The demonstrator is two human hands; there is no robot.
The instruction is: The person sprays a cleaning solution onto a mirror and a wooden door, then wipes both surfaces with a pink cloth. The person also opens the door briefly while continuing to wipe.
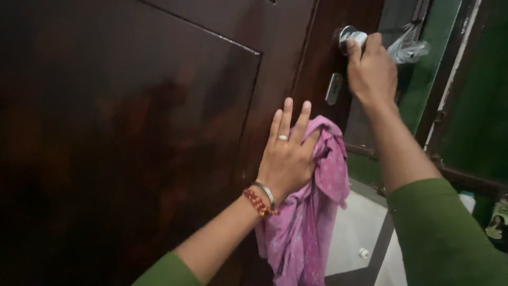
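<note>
A dark brown wooden door (132,132) fills the left and middle of the head view. My left hand (288,153), with a ring and bangles at the wrist, presses a pink patterned cloth (312,212) flat against the door near its edge; the cloth hangs down below the hand. My right hand (370,66) is closed around the silver door knob (349,36) at the top. A small metal latch plate (334,88) sits just under the knob.
A crumpled clear plastic bag (410,48) hangs by the knob. Beyond the door's edge stand a green wall (476,106) and door frame, a white surface (360,233) below, and a small bottle (497,222) at far right.
</note>
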